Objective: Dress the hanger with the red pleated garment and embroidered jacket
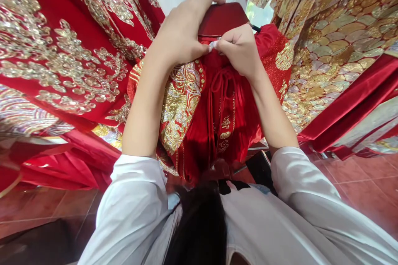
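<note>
- Far L: red gown w/ gold sequins hangs full length, prob. so its beadwork stays spread & uncreased; clear of L forearm.
- L sleeve: white, ends nr elbow, so cuff is well away from the sequins.
- L hand: fingers arched over the dark red block, thumb down at the collar area, prob. to steady it. Can't tell if this grip pinches cloth or just rests.
- Ctr: red garment, gold-embroidered, sits upright below both hands, directly in front of the person; block rises at its top, prob. the neck of a form filling it out. Bow hangs tied in front, below the thumbs.
- R hand: grip closed, fingers curled, thumb meeting L thumb; looks to pinch the garment's top edge, exact bit hidden. Both hands meet there, prob. for fine control.
- Far R: gold-patterned garment hangs beside, apart from R forearm.
</note>
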The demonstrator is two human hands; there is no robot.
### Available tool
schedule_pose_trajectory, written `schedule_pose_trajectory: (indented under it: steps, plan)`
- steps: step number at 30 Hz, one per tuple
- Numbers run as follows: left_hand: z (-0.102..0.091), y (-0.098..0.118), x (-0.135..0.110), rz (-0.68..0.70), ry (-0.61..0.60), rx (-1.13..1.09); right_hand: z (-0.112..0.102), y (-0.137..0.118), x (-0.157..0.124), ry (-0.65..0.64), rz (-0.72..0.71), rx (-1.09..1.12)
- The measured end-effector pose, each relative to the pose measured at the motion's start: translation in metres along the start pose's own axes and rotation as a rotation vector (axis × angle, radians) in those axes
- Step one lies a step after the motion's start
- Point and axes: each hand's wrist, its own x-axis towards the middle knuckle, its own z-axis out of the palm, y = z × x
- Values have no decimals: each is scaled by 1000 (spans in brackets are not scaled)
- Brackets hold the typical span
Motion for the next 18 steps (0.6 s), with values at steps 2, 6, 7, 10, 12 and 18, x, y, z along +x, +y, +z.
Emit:
schedule_pose_trajectory:
  steps: [2,6,7,10,12,18]
  plan:
    - [4,0,-1,-11,38,49,-1,-1,1,-16,-21,-77]
    - [15,7,2,-86,87,281,5,2,2,-52,-34,-229]
    - [18,8,3,-119,80,312,6,3,0,-62,-28,-262]
    - [24,8,5,-209,81,329,2,1,-10,-54,-26,-340]
    - [27,4,4,-219,99,301,-13,0,-17,48,-68,-386]
    - [35,-2,2,-272,134,202,-80,17,5,328,-74,-443]
